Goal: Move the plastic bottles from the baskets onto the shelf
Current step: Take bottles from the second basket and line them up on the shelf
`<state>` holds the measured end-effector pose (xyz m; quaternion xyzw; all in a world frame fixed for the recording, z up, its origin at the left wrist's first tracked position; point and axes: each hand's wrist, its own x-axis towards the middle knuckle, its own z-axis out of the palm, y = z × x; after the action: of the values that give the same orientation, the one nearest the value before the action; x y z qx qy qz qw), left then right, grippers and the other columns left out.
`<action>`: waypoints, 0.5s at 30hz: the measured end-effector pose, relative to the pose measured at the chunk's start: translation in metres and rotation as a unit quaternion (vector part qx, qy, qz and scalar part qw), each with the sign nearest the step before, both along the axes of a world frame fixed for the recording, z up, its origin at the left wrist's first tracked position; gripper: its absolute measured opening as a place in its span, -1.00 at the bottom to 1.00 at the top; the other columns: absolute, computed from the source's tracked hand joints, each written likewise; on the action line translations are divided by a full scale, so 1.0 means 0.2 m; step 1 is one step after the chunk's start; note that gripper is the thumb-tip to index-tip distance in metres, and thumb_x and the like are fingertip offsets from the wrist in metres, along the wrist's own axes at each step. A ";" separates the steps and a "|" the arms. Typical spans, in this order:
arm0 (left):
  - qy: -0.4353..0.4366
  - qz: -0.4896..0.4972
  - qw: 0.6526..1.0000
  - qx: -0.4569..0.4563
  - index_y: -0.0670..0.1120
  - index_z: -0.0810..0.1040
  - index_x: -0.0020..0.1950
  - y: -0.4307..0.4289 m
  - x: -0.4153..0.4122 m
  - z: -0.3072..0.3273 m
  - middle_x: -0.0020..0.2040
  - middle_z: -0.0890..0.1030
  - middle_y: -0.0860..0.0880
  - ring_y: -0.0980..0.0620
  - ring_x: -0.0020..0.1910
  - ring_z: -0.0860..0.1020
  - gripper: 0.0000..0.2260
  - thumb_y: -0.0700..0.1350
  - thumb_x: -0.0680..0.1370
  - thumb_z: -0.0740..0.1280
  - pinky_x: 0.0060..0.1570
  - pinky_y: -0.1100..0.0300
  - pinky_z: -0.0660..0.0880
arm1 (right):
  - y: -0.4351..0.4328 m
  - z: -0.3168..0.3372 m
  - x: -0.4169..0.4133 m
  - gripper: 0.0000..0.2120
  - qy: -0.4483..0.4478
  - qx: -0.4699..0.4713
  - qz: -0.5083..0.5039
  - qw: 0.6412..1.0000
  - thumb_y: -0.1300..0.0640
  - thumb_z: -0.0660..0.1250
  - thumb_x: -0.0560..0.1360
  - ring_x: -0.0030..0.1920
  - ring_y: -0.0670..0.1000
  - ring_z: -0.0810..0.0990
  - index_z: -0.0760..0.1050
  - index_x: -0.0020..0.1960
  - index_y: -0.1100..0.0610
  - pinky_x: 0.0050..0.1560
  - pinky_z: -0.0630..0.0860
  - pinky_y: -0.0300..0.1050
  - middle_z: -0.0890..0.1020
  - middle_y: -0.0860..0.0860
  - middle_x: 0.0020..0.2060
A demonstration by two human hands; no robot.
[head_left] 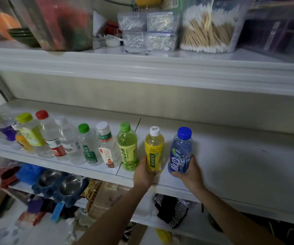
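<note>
Curling tight with the left hand (pixel 143 171) round the bottom of a yellow plastic bottle with a white cap (pixel 154 149), fingertips showing under its base. Same on the other side: clasping with the right hand (pixel 190 171) the lower half of a blue plastic bottle with a blue cap (pixel 180 151), thumb up along its right flank. Holding both upright, side by side but apart, over the front part of the white middle shelf (pixel 231 156); impossible to tell whether set down or just above the board. Just left of the yellow one, standing on that shelf, a green plastic bottle with a green cap (pixel 127 147), and beyond it a row of clear and coloured plastic bottles (pixel 68 138) running off leftward. Up on the white upper shelf (pixel 142 62), a clear tub of cotton swabs (pixel 208 27) beside small clear boxes (pixel 146 30). Down below, two steel bowls in a blue holder (pixel 61 181).
</note>
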<state>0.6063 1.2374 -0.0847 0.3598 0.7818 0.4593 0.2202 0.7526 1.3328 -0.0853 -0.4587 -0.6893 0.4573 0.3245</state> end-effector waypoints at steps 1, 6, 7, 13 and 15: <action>0.001 0.001 1.000 -0.004 -0.09 0.42 0.31 0.00 0.00 0.00 0.15 0.61 -0.08 -0.09 0.12 0.57 -0.46 -0.20 0.39 0.52 0.10 0.01 0.51 | 0.02 0.01 0.01 -0.23 0.008 -0.008 0.016 1.000 0.37 0.61 0.16 0.05 0.04 0.58 0.34 0.28 0.20 -0.06 0.47 -0.26 0.58 0.05 0.12; 0.010 0.000 1.000 -0.017 -0.09 0.43 0.30 0.00 0.00 0.00 0.14 0.61 -0.08 -0.10 0.13 0.56 -0.51 -0.23 0.41 0.48 0.12 0.00 0.50 | 0.06 0.02 0.02 -0.24 0.022 -0.033 0.065 0.997 0.42 0.59 0.16 -0.01 -0.05 0.58 0.34 0.24 0.10 -0.08 0.49 -0.35 0.59 0.00 0.08; 0.013 0.000 1.000 -0.021 -0.09 0.43 0.29 0.00 0.00 0.00 0.14 0.62 -0.08 -0.10 0.13 0.56 -0.52 -0.22 0.42 0.48 0.12 0.00 0.50 | 0.06 0.02 0.02 -0.23 0.018 -0.031 0.072 0.997 0.40 0.60 0.15 -0.03 -0.10 0.58 0.35 0.24 0.08 -0.11 0.47 -0.40 0.59 -0.03 0.06; 0.025 0.009 0.998 -0.056 -0.08 0.42 0.28 -0.01 -0.01 0.00 0.14 0.61 -0.08 -0.12 0.14 0.55 -0.55 -0.18 0.44 0.47 0.12 0.01 0.49 | 0.06 -0.02 0.01 -0.23 0.012 -0.025 0.088 0.996 0.35 0.63 0.12 0.02 -0.02 0.61 0.37 0.21 0.04 -0.06 0.51 -0.27 0.61 -0.06 0.04; 0.028 0.015 0.998 -0.056 -0.09 0.42 0.29 -0.02 -0.01 0.00 0.14 0.61 -0.10 -0.14 0.14 0.55 -0.54 -0.18 0.44 0.47 0.12 0.00 0.49 | 0.05 -0.03 0.01 -0.22 0.012 -0.024 0.099 0.995 0.34 0.64 0.11 0.03 -0.01 0.61 0.36 0.21 0.02 0.01 0.53 -0.18 0.61 -0.04 0.06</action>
<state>0.6039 1.2339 -0.0850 0.3483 0.8172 0.4078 0.2111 0.7538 1.3430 -0.0908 -0.3900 -0.7162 0.5094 0.2747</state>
